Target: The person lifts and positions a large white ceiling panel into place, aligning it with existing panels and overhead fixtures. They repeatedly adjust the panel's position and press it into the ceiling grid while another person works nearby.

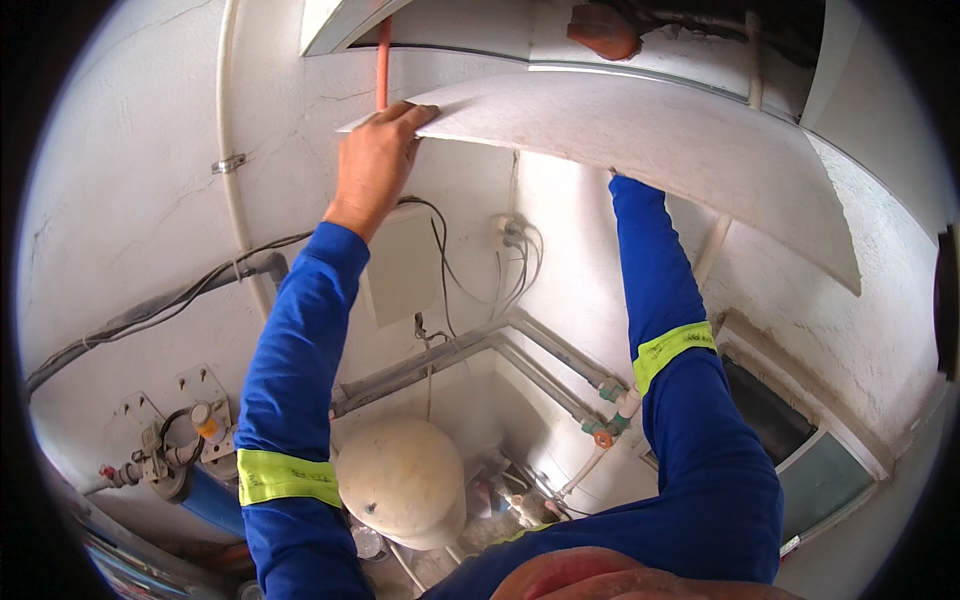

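Overhead, a large thin off-white ceiling panel [650, 130] hangs tilted below an opening in the ceiling. My left hand [376, 165] is raised and closed on the panel's left corner, with fingers over its upper side. My right arm, in a blue sleeve [655, 250] with a yellow-green band, reaches up to the panel's near edge. Behind that edge the right hand is almost wholly hidden, so its fingers do not show. The panel's far right corner stands free of both hands, near the right wall.
Above the panel is the dark ceiling opening [690, 35], framed by metal strips, with an orange pipe [383, 65] beside it. Below are a rounded cream tank [400, 480], grey wall pipes [430, 368], green valves [610, 390], a wall box [402, 265] and cables. A dark window [765, 410] is at right.
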Motion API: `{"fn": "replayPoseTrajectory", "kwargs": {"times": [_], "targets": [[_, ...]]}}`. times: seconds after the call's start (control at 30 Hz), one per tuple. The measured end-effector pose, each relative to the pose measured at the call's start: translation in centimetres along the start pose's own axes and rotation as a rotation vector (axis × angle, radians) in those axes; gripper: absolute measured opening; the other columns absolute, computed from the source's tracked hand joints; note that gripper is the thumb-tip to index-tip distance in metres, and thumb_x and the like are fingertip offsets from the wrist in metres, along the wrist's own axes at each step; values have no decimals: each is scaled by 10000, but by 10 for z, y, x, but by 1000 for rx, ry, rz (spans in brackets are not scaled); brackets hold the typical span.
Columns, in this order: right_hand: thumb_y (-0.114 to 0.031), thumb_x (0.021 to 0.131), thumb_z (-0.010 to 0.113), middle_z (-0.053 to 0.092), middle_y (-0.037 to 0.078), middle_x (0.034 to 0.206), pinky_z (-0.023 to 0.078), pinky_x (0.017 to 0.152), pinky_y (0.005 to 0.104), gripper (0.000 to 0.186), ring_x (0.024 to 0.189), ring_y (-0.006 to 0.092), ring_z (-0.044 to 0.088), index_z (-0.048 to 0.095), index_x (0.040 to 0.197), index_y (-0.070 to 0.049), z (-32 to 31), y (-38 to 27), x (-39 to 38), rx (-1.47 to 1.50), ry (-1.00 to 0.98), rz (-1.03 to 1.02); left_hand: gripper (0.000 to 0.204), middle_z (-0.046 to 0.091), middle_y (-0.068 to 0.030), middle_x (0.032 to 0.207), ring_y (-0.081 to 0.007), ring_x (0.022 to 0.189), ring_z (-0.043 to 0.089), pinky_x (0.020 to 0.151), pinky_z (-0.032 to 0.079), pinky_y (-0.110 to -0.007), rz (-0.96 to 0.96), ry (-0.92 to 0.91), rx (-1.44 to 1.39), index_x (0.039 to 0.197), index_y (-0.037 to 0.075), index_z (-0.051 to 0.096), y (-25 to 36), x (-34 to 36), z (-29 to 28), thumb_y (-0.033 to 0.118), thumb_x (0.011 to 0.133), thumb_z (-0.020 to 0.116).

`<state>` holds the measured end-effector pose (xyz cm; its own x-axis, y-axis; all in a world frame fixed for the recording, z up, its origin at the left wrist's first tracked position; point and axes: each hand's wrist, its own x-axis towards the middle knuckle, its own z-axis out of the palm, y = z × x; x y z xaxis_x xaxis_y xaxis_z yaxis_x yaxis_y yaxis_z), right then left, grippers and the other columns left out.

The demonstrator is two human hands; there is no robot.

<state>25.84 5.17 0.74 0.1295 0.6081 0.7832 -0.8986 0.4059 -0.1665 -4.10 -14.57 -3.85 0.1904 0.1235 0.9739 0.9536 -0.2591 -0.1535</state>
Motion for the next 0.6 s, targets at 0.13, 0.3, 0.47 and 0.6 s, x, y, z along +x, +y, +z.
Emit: {"fn": "replayPoseTrajectory", "kwargs": {"times": [0.13, 0.3, 0.47, 0.6], "targets": [[-661, 950, 558, 181, 139, 1695, 226, 1225, 617, 886, 1572, 319, 164, 230, 1634, -204, 9, -8, -19, -52, -14, 43, 406, 723, -39, 1180, -318, 982, 714, 837, 593, -417, -76, -107, 36, 1202, 174, 732, 24, -20, -12, 19, 827, 718], [-663, 966, 528, 155, 140, 1699, 248, 1209, 636, 867, 1575, 322, 149, 206, 1637, -218, 18, -16, -35, -83, -29, 71, 439, 722, -24, 1179, -284, 1008, 708, 835, 590, -399, -95, -72, 61, 1221, 186, 725, 38, -34, -20, 35, 809, 741], [-665, 981, 498, 128, 141, 1703, 270, 1194, 656, 849, 1578, 324, 135, 182, 1640, -233, 24, -22, -45, -98, -45, 89, 475, 721, -13, 1196, -257, 1029, 699, 882, 546, -397, -46, -101, 108, 1238, 199, 719, 33, -53, -30, 25, 797, 744], [-667, 994, 474, 107, 142, 1706, 288, 1181, 672, 834, 1580, 325, 123, 163, 1643, -245, 28, -24, -53, -105, -57, 100, 450, 736, -4, 1161, -254, 1015, 701, 846, 513, -382, -123, -100, 104, 1219, 198, 733, 22, -67, -36, 9, 811, 720]]}}
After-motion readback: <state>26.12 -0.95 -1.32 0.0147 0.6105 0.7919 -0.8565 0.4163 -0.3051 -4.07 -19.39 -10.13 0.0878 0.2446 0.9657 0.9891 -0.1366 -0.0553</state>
